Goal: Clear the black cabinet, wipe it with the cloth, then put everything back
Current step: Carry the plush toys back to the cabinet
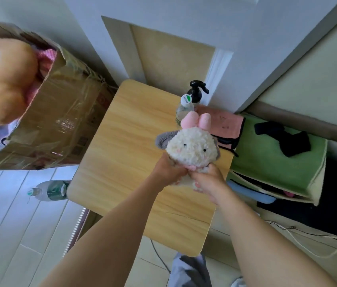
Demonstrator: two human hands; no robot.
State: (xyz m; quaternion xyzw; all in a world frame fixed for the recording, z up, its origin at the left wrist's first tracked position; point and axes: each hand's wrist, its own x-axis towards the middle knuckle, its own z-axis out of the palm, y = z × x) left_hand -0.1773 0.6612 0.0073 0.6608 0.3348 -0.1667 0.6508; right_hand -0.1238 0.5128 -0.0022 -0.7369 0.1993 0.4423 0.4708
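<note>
Fingers (179, 176) of left hand (168, 171) and right hand (211, 183) grip plush toy (190, 149) over worktop (122, 141). Clearing stage, probably; next: set toy on bare wood, let go.

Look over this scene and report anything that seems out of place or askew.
A plastic water bottle lies on its side on the tiled floor beside the wooden table. A black garment lies crumpled on the green box. Left hand and right hand hold a plush toy.
</note>
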